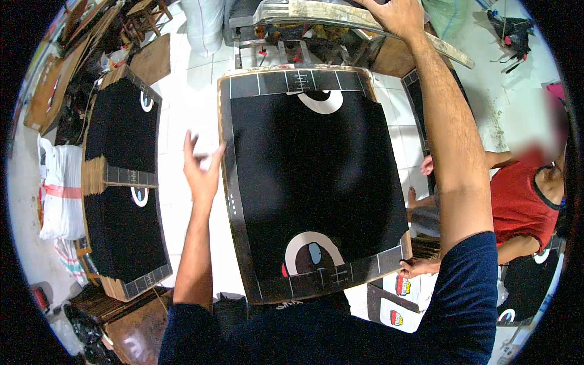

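A large black panel (310,164) with printed eye shapes and gridded dark bands at both ends lies in front of me. My left hand (199,164) is raised beside its left edge, fingers apart and holding nothing. At the top, my right hand (398,18) grips a long, curved, worn pale bar (322,12) above the panel's far end; some fingertips pass out of view. Beneath the bar are metal fittings (286,52), partly hidden.
Stacks of similar panels (121,225) stand left, beside white sacks (61,213). A co-worker in red (517,201) sits at right, one hand (413,266) at the panel's lower right corner, near more panels (523,286). A wooden stool (143,15) is at back left.
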Demonstrator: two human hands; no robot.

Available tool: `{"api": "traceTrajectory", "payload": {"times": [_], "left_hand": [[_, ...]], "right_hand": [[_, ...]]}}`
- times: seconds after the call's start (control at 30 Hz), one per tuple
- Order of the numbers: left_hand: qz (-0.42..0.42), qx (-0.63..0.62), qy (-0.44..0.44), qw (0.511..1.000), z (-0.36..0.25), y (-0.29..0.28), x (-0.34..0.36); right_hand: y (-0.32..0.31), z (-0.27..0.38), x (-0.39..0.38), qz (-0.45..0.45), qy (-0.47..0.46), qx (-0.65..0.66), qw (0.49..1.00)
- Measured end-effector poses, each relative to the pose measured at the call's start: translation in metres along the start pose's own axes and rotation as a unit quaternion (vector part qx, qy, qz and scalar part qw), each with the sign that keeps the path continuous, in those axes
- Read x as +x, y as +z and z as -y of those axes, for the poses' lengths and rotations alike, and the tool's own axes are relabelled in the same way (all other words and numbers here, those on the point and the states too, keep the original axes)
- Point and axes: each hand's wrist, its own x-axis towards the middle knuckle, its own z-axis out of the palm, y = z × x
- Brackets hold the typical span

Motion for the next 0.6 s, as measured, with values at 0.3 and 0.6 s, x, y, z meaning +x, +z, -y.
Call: {"api": "traceTrajectory", "payload": {"times": [0.3, 0.6], "left_hand": [[0.003, -0.003, -0.448, 0.894, 0.192, -0.151, -0.279], [-0.068, -0.029, -0.234, 0.969, 0.085, -0.048, -0.178]], "right_hand": [[-0.005, 0.000, 0.035, 0.045, 0.037, -0.045, 0.997], [0.014, -0.010, 0.027, 0.010, -0.005, -0.074, 0.997]]}}
